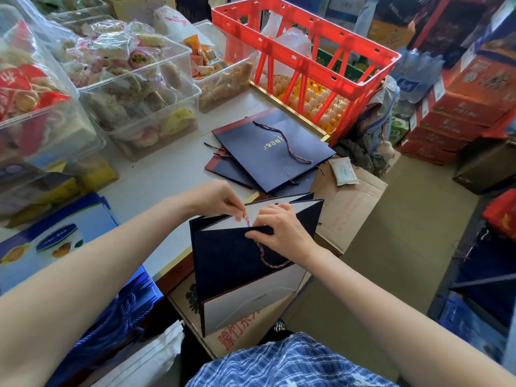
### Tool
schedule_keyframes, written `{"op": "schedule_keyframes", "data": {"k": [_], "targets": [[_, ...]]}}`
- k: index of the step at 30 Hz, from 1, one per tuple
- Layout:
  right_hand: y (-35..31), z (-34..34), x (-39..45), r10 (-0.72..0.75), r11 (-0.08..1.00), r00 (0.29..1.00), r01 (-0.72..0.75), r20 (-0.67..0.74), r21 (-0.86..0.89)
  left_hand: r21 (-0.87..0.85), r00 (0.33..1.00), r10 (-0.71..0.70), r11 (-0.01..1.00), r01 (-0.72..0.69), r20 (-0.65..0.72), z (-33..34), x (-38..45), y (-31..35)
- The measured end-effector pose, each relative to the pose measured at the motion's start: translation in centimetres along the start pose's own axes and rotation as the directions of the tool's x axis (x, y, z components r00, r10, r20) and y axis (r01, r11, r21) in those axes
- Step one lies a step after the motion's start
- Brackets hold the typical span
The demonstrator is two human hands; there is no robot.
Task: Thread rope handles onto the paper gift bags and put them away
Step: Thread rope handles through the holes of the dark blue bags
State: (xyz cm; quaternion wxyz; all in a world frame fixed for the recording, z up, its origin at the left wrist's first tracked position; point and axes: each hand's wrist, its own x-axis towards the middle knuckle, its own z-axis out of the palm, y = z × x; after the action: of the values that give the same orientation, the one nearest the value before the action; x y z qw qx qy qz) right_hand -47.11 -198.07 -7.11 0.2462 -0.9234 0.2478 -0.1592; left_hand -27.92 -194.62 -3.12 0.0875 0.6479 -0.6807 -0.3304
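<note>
Fingers of the left hand (220,199) pinch the rope handle (268,258) — right hand (279,230) grips the navy bag (226,261).

Right hand (279,230) hides the rope (268,261) hole.

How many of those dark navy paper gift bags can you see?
3 at least: one open navy paper bag in the hands, two flat bags stacked on the white table. More may be hidden beneath.
</note>
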Motion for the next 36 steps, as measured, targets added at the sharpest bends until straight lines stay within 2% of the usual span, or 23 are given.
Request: {"op": "schedule_keyframes", "data": {"k": [4,6,10,12,17,20,25,29,30,33,36], "targets": [[0.0,-0.3,0.4,0.07,0.997,0.99,-0.072,-0.121,-0.015,0.064,0.989,0.053,0.997,-0.045,-0.135,-1.1,-0.1,1.5],[-0.3,-0.8,0.8,0.132,0.991,0.982,-0.131,-0.133,0.013,0.076,0.975,0.063,0.996,-0.048,-0.214,-1.2,-0.5,1.8],[-1.2,-0.6,1.9,0.263,0.939,0.959,-0.231,-0.1,0.256,0.042,0.952,0.003,0.999,0.01,-0.305,-0.1,-1.6,1.7],[-1.2,-0.3,2.6,0.308,0.902,0.948,-0.264,-0.082,0.341,-0.041,0.933,-0.052,0.998,0.04,-0.357,0.7,-2.2,1.4],[-1.5,0.6,3.1,0.331,0.895,0.94,-0.287,-0.078,0.341,-0.266,0.821,-0.186,0.963,0.044,-0.54,3.1,-3.6,1.2],[-1.7,1.0,3.2,0.332,0.901,0.939,-0.287,-0.091,0.325,-0.295,0.748,-0.268,0.95,0.102,-0.607,4.1,-4.2,1.1],[-2.0,1.8,3.3,0.309,0.91,0.949,-0.275,-0.064,0.311,-0.227,0.783,-0.355,0.934,0.275,-0.511,4.5,-4.3,0.1],[-2.0,2.1,3.3,0.344,0.898,0.933,-0.297,-0.1,0.325,0.034,0.764,-0.402,0.875,0.483,-0.505,4.4,-4.4,0.7],[-2.1,2.2,3.2,0.361,0.889,0.927,-0.308,-0.104,0.34,0.036,0.77,-0.422,0.867,0.497,-0.478,4.3,-4.4,0.8],[-2.4,1.9,3.4,0.43,0.816,0.896,-0.336,-0.106,0.47,-0.111,0.816,-0.493,0.868,0.483,-0.303,3.4,-4.4,1.0],[-2.4,1.5,3.7,0.424,0.776,0.904,-0.33,-0.057,0.537,-0.212,0.841,-0.509,0.856,0.471,-0.186,2.7,-4.2,1.3]]}}
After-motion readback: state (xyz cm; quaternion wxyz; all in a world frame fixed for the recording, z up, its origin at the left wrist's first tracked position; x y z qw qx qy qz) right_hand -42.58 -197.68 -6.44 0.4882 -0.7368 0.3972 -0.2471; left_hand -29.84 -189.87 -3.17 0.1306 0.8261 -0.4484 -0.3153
